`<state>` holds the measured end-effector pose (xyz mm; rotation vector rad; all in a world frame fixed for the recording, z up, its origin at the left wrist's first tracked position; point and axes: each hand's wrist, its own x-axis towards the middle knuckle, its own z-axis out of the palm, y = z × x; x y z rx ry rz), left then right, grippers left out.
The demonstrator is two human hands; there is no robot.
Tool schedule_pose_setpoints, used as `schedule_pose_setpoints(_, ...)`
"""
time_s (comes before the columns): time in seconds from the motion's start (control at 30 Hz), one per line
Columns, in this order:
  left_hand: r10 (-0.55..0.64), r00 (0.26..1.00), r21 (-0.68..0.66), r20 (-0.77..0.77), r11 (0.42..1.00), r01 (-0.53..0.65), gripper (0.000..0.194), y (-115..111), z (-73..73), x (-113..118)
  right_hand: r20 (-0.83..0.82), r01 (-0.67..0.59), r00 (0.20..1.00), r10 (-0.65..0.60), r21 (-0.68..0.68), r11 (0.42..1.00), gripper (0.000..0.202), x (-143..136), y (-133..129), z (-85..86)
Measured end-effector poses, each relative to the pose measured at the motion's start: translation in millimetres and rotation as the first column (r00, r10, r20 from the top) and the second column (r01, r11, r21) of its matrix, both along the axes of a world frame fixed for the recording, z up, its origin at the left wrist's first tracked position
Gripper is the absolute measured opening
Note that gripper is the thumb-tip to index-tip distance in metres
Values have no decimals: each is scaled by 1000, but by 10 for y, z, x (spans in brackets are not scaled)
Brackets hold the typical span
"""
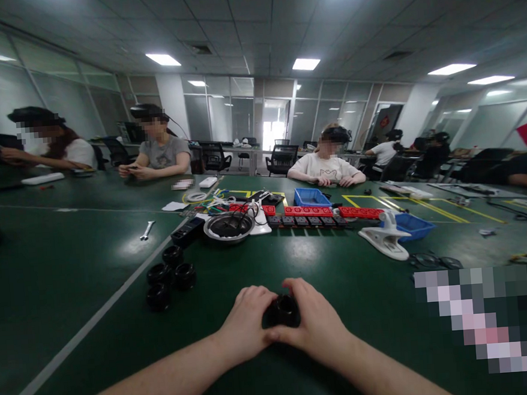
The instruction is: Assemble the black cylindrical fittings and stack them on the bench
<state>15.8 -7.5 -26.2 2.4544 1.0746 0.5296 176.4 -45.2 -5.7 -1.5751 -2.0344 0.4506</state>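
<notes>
Low over the green table, in the middle of the head view, a glossy black round piece with a hollow in its top sits between my two hands. Its exact kind is unclear. My left hand is curled against its left side, the fingers pressed together. From the right, my right hand wraps round it, forefinger behind and thumb in front. Both hands partly hide the piece. To the left, several similar black round pieces stand grouped on the table.
Beyond my hands lie a metal dish, red strips, a blue bin, another blue bin and a white clamp-like stand. A wrench lies at left. Several people sit around, one straight across.
</notes>
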Motion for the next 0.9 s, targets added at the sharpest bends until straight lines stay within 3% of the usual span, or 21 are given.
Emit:
schedule_pose_setpoints(0.1,45,999,26,-17,999,-44,24,-20,-2,15,-13,78,997,-78,38,996,47,-98,0,-103)
schedule_pose_setpoints(0.17,64,998,35,-17,997,-64,22,-23,-2,21,-56,44,998,-42,39,998,36,-81,41,-113)
schedule_pose_setpoints(0.27,39,999,23,-4,999,-39,29,24,-3,8,-201,-192,962,186,-14,981,33,54,132,-60)
schedule_pose_setpoints(0.33,-35,999,4,-13,999,35,36,91,-8,-15,-342,-395,876,341,-98,914,36,172,186,-12)
schedule_pose_setpoints(0.4,-128,991,-10,-28,992,128,41,164,-14,-43,-451,-536,790,415,-179,825,40,262,218,12)
schedule_pose_setpoints(0.47,-205,978,-5,-26,979,205,41,212,-20,-70,-485,-568,767,421,-208,796,49,295,221,-6)
schedule_pose_setpoints(0.53,-203,979,13,1,979,203,46,214,-22,-90,-459,-481,809,367,-160,862,61,267,198,-60)
schedule_pose_setpoints(0.63,-67,997,37,44,997,66,63,140,-14,-84,-344,-187,926,155,-61,980,65,158,139,-158)
schedule_pose_setpoints(0.73,84,995,71,51,994,-87,64,30,-4,-23,-174,26,984,-31,-34,999,46,47,80,-212)
schedule_pose_setpoints(0.9,144,989,124,-30,982,-139,35,-58,0,76,-44,57,997,-56,12,998,29,-36,36,-174)
